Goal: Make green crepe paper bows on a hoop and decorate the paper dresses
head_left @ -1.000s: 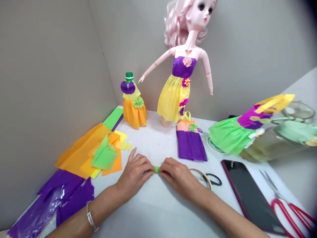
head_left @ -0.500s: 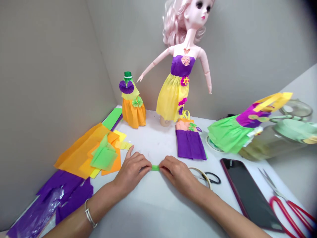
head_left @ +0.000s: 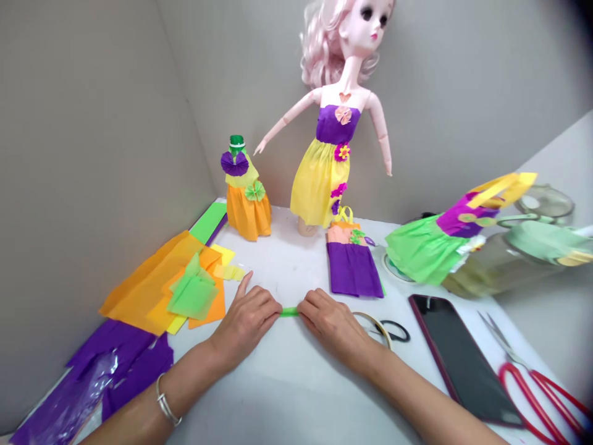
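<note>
- Left of the frame's centre, the left hand (head_left: 248, 318) is closing narrowly, its fingertips pinching one end of a small green strip (head_left: 290, 311), while one finger is pointing up and away.
- Right of centre, the right hand (head_left: 331, 321) is also curling into a narrow pinch, gripping the opposite end.
- The strip is lying level at mid-frame, bridging the two hands just over the white table (head_left: 278, 383); its ends are hiding under the fingers, so whether it is folded or rolled there I cannot tell.
- For good handling, both pinches are best working at the same height, pulling gently and evenly so the band is running straight. The material is looking thin, so a hard tug would probably be risking a tear.
- Light pressure from the fingertips, moving along the length in small steps, would likely be giving a cleaner edge than squeezing one spot.
- Resting both hands near the tabletop seems to be helping steadiness.
- Beside the right wrist, a tape roll (head_left: 384, 334) and black-handled scissors (head_left: 407, 330) are lying close, so that forearm is best moving with care.
- At lower right, a phone (head_left: 463, 358) and red-handled scissors (head_left: 515, 358) are resting.
- At centre left, green pieces (head_left: 193, 290) are lying over an orange sheet (head_left: 152, 278).
- At upper centre, a doll (head_left: 338, 123) is standing in a purple-and-yellow dress.
</note>
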Demonstrator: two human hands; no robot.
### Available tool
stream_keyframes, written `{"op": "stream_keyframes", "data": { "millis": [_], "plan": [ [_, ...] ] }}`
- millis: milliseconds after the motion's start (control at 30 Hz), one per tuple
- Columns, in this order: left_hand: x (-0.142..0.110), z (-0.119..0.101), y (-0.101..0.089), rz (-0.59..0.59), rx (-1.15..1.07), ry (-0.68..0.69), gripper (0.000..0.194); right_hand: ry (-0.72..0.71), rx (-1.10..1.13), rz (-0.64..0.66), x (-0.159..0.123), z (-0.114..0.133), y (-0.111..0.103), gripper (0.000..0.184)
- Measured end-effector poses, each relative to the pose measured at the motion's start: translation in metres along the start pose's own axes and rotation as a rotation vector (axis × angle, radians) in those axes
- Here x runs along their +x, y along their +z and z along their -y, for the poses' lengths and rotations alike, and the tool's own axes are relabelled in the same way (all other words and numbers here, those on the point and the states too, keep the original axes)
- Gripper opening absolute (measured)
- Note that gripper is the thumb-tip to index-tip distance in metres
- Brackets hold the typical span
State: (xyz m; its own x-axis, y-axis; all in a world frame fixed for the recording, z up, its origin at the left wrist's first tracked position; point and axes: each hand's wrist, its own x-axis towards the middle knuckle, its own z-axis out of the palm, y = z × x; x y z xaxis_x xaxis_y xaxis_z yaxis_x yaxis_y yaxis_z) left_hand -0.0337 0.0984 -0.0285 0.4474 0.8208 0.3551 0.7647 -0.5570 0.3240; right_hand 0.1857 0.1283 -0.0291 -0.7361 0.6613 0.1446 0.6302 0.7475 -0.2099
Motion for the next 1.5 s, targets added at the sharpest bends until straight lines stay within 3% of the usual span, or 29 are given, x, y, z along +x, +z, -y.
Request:
{"op": "stream_keyframes", "data": {
  "millis": [533, 800, 933, 1067, 1300, 1500],
  "plan": [
    [-0.003, -0.004, -0.001, -0.006, 0.119, 0.089, 0.026, -0.067, -0.04, 0.041, -0.004, -0.003, -0.011, 0.015],
    [-0.008, -0.008, 0.002, 0.047, 0.252, 0.111, 0.024, -0.216, -0.26, 0.104, -0.006, 0.01, -0.027, 0.013],
    [-0.016, -0.023, 0.014, 0.048, 0.437, 0.108, 0.021, -0.164, -0.412, 0.067, -0.012, 0.022, -0.018, 0.019],
    [-0.025, -0.033, 0.022, 0.105, 0.542, 0.109, 0.032, -0.129, -0.49, 0.02, -0.015, 0.03, -0.012, 0.024],
    [-0.023, -0.029, 0.02, 0.089, 0.495, 0.135, 0.033, -0.286, -0.428, -0.184, -0.016, 0.039, -0.009, 0.044],
    [-0.025, -0.029, 0.02, 0.114, 0.473, 0.138, 0.026, -0.31, -0.429, -0.184, -0.016, 0.048, 0.005, 0.045]
  ]
}}
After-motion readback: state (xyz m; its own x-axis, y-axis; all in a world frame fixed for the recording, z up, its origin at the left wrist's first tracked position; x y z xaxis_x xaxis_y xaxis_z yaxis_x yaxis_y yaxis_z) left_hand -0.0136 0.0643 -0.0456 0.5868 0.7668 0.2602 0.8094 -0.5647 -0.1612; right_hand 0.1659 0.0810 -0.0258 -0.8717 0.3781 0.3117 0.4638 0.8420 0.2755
